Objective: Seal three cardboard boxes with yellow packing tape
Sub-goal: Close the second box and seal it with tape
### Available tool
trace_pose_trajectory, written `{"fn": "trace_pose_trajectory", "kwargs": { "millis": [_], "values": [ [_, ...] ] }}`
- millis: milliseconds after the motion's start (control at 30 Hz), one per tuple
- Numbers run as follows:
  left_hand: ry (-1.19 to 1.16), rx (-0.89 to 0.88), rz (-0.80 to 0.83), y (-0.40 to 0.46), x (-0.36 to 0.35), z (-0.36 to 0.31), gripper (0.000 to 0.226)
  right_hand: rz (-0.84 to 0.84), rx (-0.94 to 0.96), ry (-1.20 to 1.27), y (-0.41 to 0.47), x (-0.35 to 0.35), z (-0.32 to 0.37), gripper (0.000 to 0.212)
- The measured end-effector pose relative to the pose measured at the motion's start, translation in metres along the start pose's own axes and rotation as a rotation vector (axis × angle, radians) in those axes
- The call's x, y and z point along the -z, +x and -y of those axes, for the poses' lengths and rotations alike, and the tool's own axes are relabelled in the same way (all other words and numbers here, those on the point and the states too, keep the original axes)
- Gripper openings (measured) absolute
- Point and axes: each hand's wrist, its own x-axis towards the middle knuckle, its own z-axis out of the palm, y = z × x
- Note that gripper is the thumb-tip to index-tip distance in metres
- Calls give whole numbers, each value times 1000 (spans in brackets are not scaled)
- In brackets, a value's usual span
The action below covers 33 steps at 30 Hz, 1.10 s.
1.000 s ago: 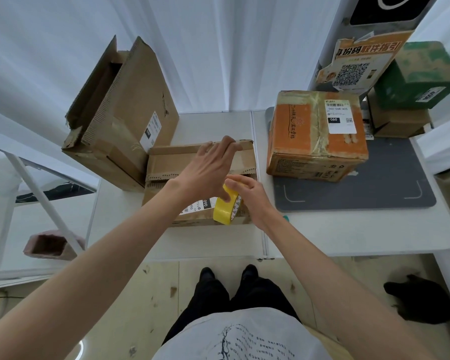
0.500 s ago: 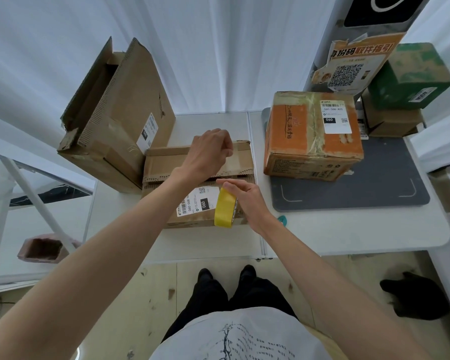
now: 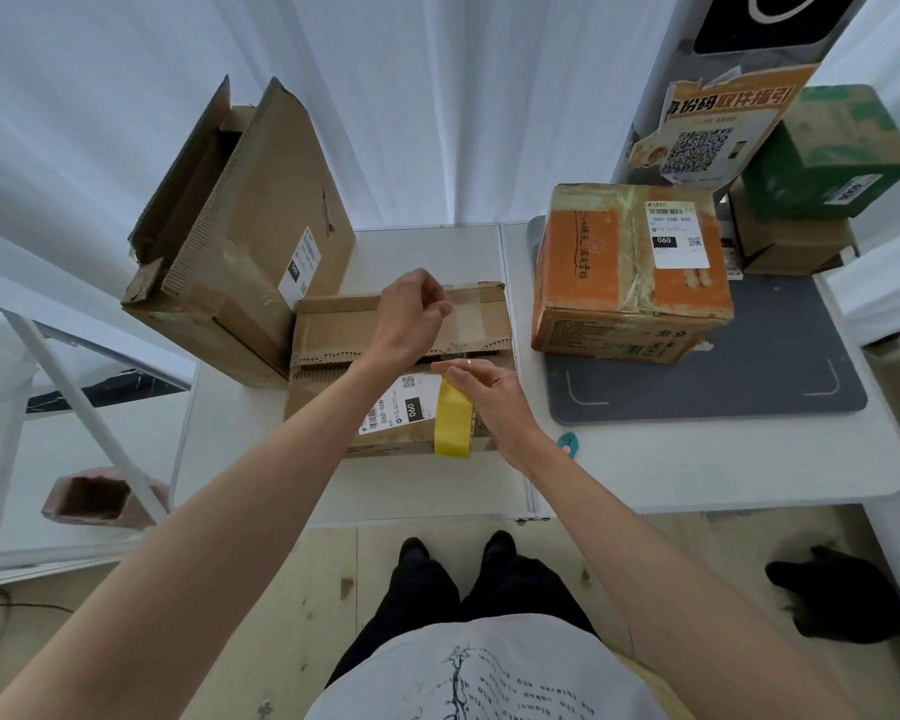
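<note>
**Tape drawn out over the middle box**

While the right hand held the roll of yellow packing tape on edge above the near half of the small cardboard box, the left hand hung just beyond it over the far flap, fingertips pinched together as if on the free end of the tape; the strip itself was too thin and clear to make out for certain. The right grip was curled round the roll, the left narrow and closed on something fine.

The box lay on the white desk with its long axis running left to right, and its seam ran the same way, between the two hands. The hands, though, were set near to far, across that seam. So the pull would probably need turning to follow the seam. Beside it, the tall open box and the orange box waited.
</note>
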Motion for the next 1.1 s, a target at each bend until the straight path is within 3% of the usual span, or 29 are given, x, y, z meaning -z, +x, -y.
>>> {"fn": "trace_pose_trajectory", "kwargs": {
  "millis": [233, 367, 567, 833, 1000, 1100],
  "values": [
    [-99, -37, -159, 21, 43, -29, 2, 30, 68, -51, -10, 5, -4, 17],
    [-64, -87, 115, 22, 75, -55, 14, 62, 80, -92, -7, 1, 1, 18],
    [158, -36, 307, -7, 47, -18, 32, 128, 51, -27, -11, 11, 2, 22],
    [282, -4, 330, -25, 28, 24, 61, 159, 67, -105, -12, 11, 6, 30],
    [140, 95, 371, -28, 21, 29, 56, 168, 85, -158, -12, 13, 7, 32],
    [-52, 177, 444, -31, 19, 32, 37, 164, 90, -161, -12, 15, 7, 32]
  ]
}}
